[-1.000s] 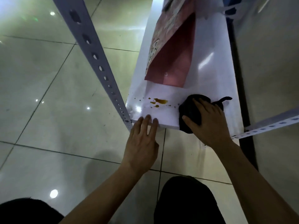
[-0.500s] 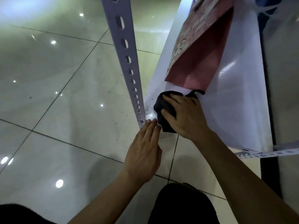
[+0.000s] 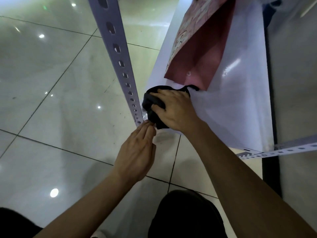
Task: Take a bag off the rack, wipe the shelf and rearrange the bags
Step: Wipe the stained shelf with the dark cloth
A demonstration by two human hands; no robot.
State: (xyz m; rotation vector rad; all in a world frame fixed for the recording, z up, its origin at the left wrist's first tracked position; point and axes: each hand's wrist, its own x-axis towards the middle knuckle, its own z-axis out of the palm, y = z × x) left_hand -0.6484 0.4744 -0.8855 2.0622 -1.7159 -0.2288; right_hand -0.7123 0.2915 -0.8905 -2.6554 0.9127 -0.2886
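While the right hand (image 3: 173,111) bears down on a bunched black cloth (image 3: 151,103) at the near left corner of the white shelf (image 3: 240,103), its fingers curl over the top of the wad and its thumb tucks into the fabric on the near side, so the cloth is gripped as well as pressed. A thin tail of the cloth (image 3: 191,87) sticks out past the knuckles toward the bag. The left hand (image 3: 137,152) lies flat with its fingers straight and held together, the fingertips (image 3: 148,125) touching the shelf's front edge just beside the foot of the perforated metal upright (image 3: 118,54) and against the lower fold of the cloth. A pink paper gift bag (image 3: 200,47) lies on its side farther back on the shelf, its base end just beyond the cloth, with pale line drawing visible along its left face. A second perforated rail (image 3: 281,150) crosses at the shelf's right front corner. Below the rack is a glossy tiled floor (image 3: 51,83) with ceiling lights reflected in it, and the person's dark-clothed knee (image 3: 185,213) shows at the bottom.
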